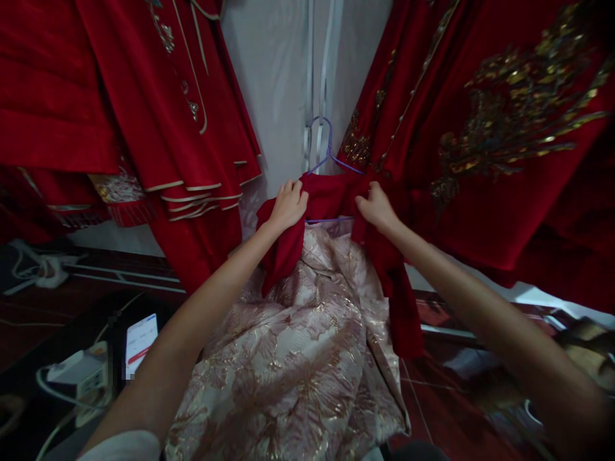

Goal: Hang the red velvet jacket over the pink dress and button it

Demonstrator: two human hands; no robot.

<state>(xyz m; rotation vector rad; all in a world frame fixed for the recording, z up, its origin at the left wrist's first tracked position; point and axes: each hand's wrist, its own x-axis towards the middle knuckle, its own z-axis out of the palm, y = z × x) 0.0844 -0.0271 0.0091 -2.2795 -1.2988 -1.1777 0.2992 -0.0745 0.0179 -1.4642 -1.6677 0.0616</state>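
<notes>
A short red jacket [330,195] hangs on a thin purple hanger [328,153], whose hook is on a white strap against the wall. My left hand [289,206] is closed on the jacket's left shoulder edge. On the opposite shoulder, my right hand [377,206] pinches the red cloth. The jacket's front is spread apart between my hands, and one sleeve [404,314] dangles at the right. Below the hanger's bar falls a pale pink and gold brocade garment [298,358], its upper end under the jacket.
Red garments with light trim [168,128] hang at the left, and a red one with gold embroidery [509,109] at the right. A lit phone [141,344] and a white power strip [91,378] lie at lower left. Blurred items [519,378] are on the right.
</notes>
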